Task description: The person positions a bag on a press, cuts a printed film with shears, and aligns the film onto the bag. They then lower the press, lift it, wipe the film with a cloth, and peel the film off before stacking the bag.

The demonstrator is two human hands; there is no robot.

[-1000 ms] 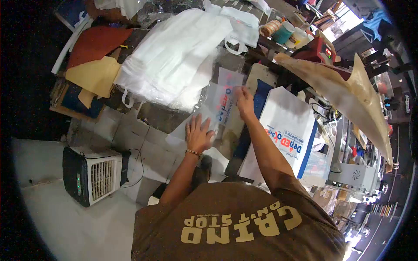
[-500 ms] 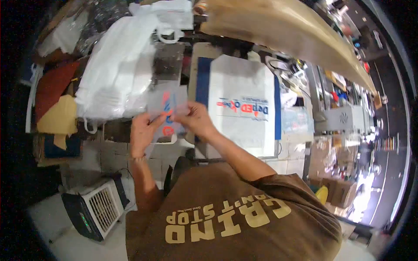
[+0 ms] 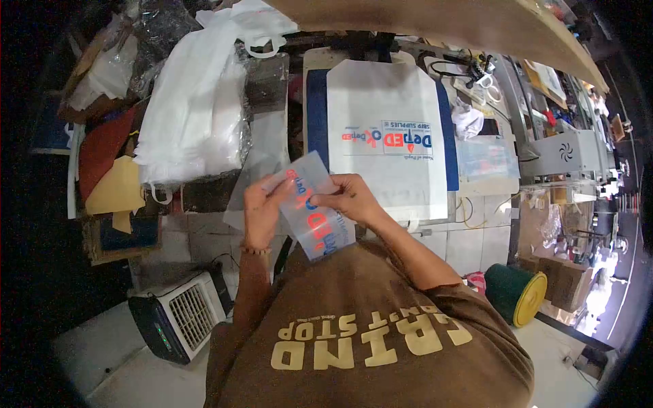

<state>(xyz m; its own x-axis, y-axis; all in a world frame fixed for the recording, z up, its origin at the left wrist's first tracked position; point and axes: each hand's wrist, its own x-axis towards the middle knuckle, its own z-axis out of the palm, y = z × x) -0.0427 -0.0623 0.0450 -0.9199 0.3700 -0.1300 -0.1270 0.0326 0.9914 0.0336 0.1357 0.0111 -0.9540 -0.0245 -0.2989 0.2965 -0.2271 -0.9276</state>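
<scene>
Got the printed clear sheet (image 3: 314, 219) up in both hands, close to my chest, on the near side of the white bag (image 3: 384, 136) lying flat on the blue pad (image 3: 314, 102). My left hand (image 3: 262, 204) has its fingers curled around the sheet's left edge, and my right hand (image 3: 350, 199) pinches the right edge with thumb and fingertips. My take is to grip the edges only, stay off the red and blue print, and hold it taut so it doesn't curl.
</scene>
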